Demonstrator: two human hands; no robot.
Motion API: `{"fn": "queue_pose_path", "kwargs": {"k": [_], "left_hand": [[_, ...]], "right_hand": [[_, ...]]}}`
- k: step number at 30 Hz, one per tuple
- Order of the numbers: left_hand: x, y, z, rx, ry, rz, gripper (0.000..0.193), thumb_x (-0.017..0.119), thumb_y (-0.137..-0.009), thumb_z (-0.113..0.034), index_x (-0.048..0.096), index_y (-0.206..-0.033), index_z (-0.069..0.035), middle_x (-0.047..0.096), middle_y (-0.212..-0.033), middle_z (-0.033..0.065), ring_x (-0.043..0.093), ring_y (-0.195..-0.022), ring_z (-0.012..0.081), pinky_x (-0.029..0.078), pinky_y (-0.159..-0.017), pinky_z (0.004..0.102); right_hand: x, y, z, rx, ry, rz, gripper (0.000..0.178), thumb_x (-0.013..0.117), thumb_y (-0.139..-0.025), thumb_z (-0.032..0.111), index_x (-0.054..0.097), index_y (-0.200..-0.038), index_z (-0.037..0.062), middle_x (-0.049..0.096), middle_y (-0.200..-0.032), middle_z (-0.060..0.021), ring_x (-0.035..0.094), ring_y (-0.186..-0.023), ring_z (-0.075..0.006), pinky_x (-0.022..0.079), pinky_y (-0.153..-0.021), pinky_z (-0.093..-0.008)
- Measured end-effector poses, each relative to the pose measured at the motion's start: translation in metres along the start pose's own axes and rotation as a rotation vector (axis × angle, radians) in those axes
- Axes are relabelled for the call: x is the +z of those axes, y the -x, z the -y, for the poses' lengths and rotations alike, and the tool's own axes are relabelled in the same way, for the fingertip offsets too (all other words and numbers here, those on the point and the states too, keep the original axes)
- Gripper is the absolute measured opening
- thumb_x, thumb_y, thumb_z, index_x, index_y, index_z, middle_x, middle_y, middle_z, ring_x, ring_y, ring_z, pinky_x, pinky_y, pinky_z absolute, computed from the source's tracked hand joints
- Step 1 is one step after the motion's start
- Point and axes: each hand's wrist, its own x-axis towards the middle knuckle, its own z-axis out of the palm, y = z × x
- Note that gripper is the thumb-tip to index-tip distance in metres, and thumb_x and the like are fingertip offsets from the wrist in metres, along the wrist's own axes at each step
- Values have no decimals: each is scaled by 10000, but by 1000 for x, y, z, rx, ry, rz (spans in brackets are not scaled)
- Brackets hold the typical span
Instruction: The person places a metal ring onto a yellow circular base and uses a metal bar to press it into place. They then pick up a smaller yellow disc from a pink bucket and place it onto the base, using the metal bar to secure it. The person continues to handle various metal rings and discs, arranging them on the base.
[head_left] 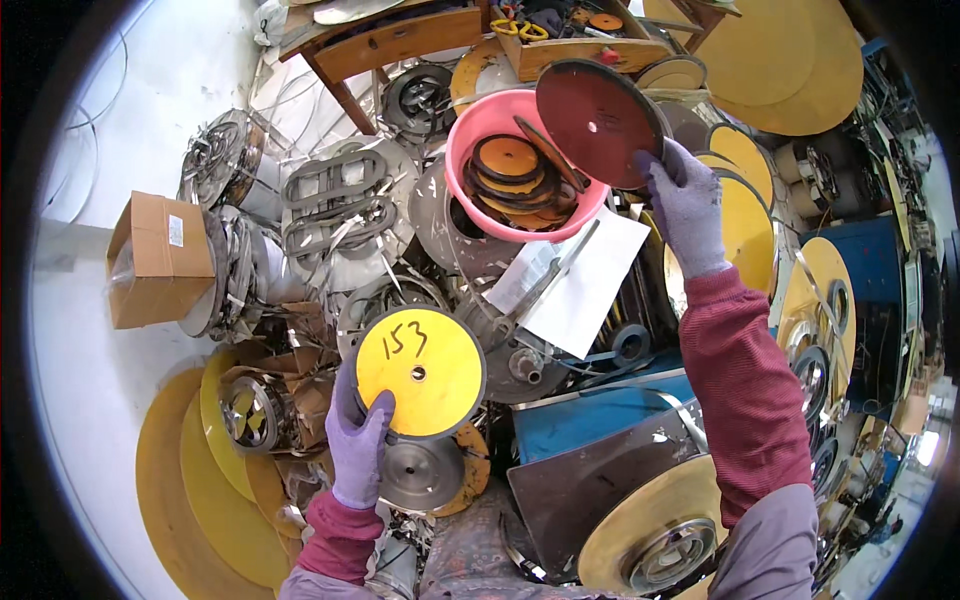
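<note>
My left hand, in a purple glove, grips the lower left edge of a yellow disc with a small centre hole and dark handwriting on its face. My right hand, gloved alike, pinches the lower right rim of a dark maroon disc and holds it tilted over the right side of a pink basin. Inside the basin lies a pile of orange discs with dark rims. One dark disc leans on edge at the pile's right side.
White paper sheets lie below the basin. A cardboard box stands left, near bundled metal strips. Big yellow discs lean at the lower left. A wooden drawer with yellow-handled scissors is at the top. Blue machinery sits front right.
</note>
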Motion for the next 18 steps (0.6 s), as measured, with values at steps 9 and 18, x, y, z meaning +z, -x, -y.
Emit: {"fn": "queue_pose_path", "kwargs": {"k": [9, 18], "left_hand": [[37, -38, -38, 56, -233, 188, 434, 551, -901, -66, 511, -1327, 6, 608, -1113, 57, 511, -750, 48, 435, -633, 177], [163, -163, -31, 208, -573, 137, 487, 610, -844, -247, 545, -1242, 24, 640, -1034, 270, 652, -952, 343, 502, -819, 417]], "right_hand": [[11, 13, 18, -648, 432, -39, 322, 604, -841, 27, 606, -1161, 70, 675, -993, -168, 668, -879, -310, 530, -751, -375], [-85, 103, 82, -231, 378, -22, 329, 641, -811, 7, 630, -1138, 38, 645, -1129, -153, 637, -1045, -285, 491, -902, -352]]}}
